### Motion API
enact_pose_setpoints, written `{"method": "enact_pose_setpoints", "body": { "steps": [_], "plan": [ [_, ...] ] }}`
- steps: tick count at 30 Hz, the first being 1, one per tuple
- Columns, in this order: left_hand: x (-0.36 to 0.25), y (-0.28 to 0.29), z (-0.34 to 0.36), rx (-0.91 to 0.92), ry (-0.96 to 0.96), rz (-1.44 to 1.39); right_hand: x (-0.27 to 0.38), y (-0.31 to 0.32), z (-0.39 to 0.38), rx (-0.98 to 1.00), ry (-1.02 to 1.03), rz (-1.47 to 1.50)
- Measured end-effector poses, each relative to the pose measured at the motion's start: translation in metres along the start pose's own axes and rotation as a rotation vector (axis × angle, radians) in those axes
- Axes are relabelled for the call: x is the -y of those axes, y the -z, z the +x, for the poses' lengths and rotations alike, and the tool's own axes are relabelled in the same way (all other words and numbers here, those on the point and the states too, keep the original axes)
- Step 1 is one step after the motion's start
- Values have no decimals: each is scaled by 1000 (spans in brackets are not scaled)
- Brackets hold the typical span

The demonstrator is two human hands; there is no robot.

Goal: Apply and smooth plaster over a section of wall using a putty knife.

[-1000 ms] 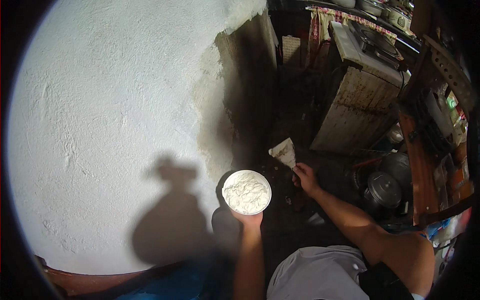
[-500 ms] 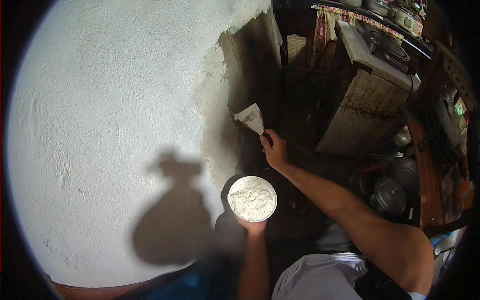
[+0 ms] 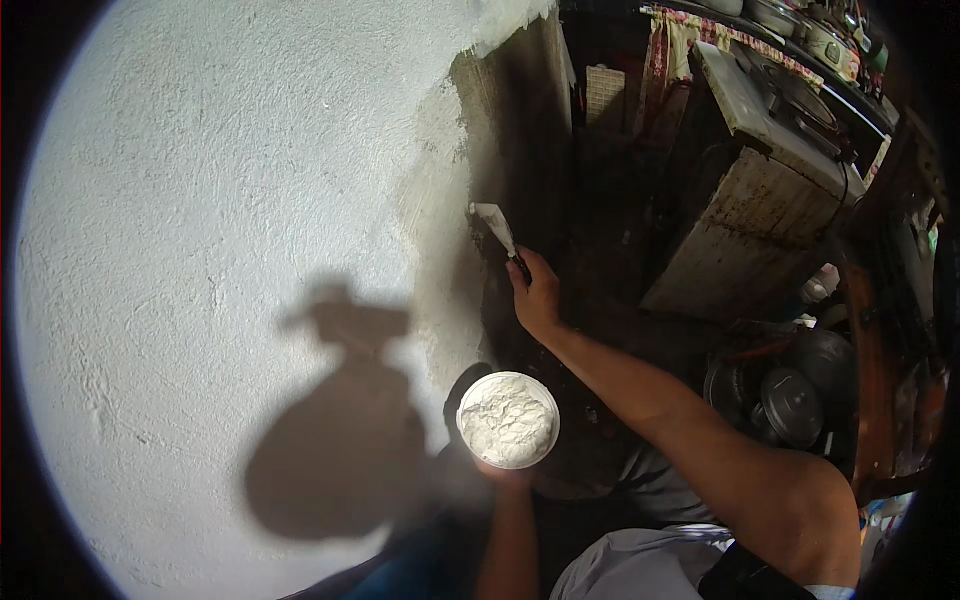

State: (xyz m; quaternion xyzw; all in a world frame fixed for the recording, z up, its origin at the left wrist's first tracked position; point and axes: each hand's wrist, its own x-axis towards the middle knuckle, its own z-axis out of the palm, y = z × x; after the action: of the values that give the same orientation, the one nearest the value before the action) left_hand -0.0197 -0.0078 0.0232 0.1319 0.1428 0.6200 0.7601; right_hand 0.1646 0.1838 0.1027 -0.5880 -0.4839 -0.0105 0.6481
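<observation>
My left hand (image 3: 503, 474) supports a round white tub (image 3: 461, 424) from below. Thick white paste (image 3: 510, 418) with a rough, lumpy top fills it. Further up, my right hand (image 3: 538, 292) is closed round the dark handle of a putty knife (image 3: 492, 222). White paste coats its blade, which is turned partly edge-on with its tip at the bare grey strip (image 3: 450, 230) of the wall; whether it touches cannot be made out. To the left, the wall (image 3: 200, 220) has a textured white coat with a ragged border against the grey.
A stained, pale cabinet (image 3: 735, 215) with a burner on top stands at the right. Lidded pots (image 3: 792, 405) sit low beside a wooden frame (image 3: 870, 370). A patterned curtain (image 3: 662, 65) hangs at the back. Shadows of my head and body fall on the wall.
The putty knife's blade has turned from broad side towards edge-on, still near the grey strip. The tub sits slightly lower in view, and the whole view has shifted a little.
</observation>
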Motion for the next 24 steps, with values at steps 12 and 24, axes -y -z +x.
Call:
{"method": "enact_pose_setpoints", "body": {
  "steps": [12,24],
  "plan": [
    [9,2,-1,-9,103,-104,17,-1,-17,308,-69,55],
    [6,-6,-3,-9,17,17,13,64,3,418,-950,1053]
  ]
}}
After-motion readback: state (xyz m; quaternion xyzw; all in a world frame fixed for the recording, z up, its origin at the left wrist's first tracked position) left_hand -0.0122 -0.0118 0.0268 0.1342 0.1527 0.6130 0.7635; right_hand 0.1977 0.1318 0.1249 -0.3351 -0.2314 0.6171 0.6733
